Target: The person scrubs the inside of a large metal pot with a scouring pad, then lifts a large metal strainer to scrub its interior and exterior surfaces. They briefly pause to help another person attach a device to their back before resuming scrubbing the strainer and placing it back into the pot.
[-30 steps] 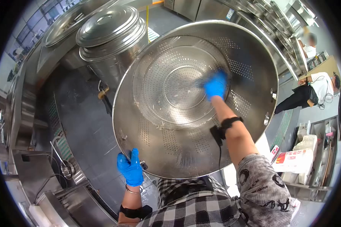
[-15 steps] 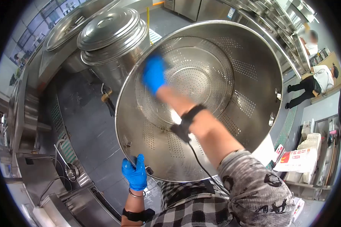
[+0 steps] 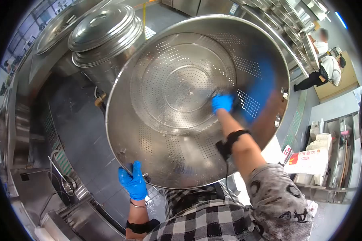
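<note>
A big stainless steel strainer pot (image 3: 177,140), with bands of small holes in its wall and base, is tilted with its mouth towards me. My left hand (image 3: 133,184), in a blue glove, grips its rim at the lower left, close to a small metal bracket (image 3: 146,176). Deep inside, my right hand (image 3: 222,103), also blue-gloved, is closed near the right edge of the base. A dark greyish patch shows at its fingertips; I cannot tell what it holds. A blue reflection of the glove spreads over the right wall. A black band with a cable circles my right wrist.
A lidded steel stockpot (image 3: 104,36) stands at the upper left. Steel shelving (image 3: 285,36) runs along the upper right, where two people in white tops are. A counter with a printed white bag (image 3: 307,160) is at the right. Grey tiled floor (image 3: 80,128) lies left.
My right hand has swept from the upper left wall across to the right side of the base. The strainer pot, with my left hand still on its rim, sits slightly further left in view.
</note>
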Available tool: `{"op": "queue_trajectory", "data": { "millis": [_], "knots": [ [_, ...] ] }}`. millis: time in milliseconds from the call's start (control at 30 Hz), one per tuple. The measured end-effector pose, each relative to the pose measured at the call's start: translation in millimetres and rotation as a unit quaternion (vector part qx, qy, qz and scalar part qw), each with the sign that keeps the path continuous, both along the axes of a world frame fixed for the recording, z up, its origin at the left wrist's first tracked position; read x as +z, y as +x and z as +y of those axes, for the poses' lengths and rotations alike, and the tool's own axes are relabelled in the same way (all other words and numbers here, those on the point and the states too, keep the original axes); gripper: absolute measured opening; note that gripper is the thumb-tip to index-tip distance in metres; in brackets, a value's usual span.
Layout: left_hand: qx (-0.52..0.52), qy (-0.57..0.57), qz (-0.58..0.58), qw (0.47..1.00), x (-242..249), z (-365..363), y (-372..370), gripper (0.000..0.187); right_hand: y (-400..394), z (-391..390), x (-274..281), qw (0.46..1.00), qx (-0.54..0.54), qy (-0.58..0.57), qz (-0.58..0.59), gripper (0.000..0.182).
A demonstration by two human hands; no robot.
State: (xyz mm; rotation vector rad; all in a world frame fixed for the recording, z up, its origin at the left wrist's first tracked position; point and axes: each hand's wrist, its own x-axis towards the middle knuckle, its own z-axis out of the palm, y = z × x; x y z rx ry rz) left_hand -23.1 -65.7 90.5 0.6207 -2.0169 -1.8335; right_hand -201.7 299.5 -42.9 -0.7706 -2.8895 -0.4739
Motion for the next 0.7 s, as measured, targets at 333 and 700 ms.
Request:
{"op": "queue_trajectory", "data": {
  "millis": [333, 700],
  "knots": [
    [-0.065, 0.011, -0.001, 0.998, -7.4, -13.1, 3.3, 0.024, 64.4, -181.2, 33.4, 0.776, 0.362, -0.475, -0.201, 0.022],
    [-0.009, -0.001, 0.049, 0.999, 2.4, 1.0, -3.3, 0.011, 116.3, -59.6, 63.4, 0.822, 0.275, -0.207, -0.454, 0.044]
  ]
}}
